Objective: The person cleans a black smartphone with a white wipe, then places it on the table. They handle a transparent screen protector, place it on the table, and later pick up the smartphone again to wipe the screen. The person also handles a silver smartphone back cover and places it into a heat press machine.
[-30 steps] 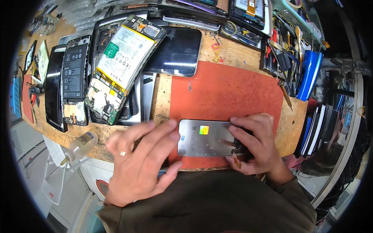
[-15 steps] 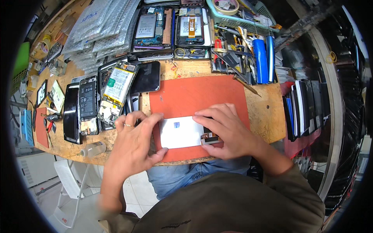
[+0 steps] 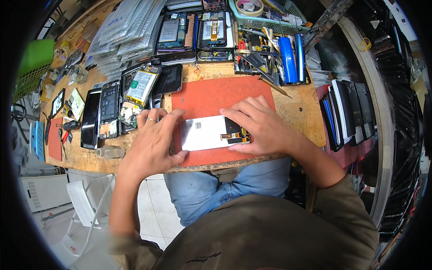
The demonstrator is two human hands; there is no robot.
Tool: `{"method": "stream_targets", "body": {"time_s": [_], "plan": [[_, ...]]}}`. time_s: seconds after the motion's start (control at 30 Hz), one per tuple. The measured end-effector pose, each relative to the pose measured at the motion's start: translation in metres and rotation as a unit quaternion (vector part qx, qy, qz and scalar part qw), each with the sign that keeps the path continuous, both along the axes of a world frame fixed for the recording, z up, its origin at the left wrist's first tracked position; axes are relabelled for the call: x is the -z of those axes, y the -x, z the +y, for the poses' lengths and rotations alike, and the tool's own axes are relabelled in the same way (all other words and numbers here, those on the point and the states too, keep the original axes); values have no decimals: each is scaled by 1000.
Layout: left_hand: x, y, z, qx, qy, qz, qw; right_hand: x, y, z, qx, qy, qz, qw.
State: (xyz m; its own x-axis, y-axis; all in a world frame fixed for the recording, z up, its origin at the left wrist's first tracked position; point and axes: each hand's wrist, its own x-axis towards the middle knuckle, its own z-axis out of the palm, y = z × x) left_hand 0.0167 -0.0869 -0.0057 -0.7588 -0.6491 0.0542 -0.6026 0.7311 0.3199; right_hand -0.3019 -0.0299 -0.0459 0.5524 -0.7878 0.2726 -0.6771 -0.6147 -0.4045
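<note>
On the worn light-brown wooden bench [image 3: 297, 108], an opened phone with a white, yellow-edged battery [image 3: 141, 85] and another with a black rectangular battery [image 3: 109, 100] lie at the left, near a translucent plastic bottle [image 3: 111, 152] tipped on its side by the front edge. Farther back, a pile of clear bubble-wrap pouches [image 3: 126, 31] lies left of a pale green plastic basket [image 3: 243, 21] holding a beige tape roll [image 3: 240, 6], with two glossy blue elongated objects [image 3: 287, 60] nearer. Away from the bench, a white folding chair [image 3: 82, 204] stands at the lower left.
</note>
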Motion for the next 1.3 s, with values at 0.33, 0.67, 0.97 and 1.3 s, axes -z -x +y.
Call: {"method": "stream_targets", "body": {"time_s": [0.33,0.67,0.97,1.3], "plan": [[-3,2,2,-14,-6,-17,1000,-7,13,2,-16,-17,-14,1000],[5,1,1,-12,9,6,1000,-3,20,0,-47,-85,-72,993],[1,1,3,-45,-33,-30,998,-4,26,-1,-26,-90,-61,994],[0,4,-3,-43,-44,-30,998,-2,24,2,-24,-108,-72,991]]}}
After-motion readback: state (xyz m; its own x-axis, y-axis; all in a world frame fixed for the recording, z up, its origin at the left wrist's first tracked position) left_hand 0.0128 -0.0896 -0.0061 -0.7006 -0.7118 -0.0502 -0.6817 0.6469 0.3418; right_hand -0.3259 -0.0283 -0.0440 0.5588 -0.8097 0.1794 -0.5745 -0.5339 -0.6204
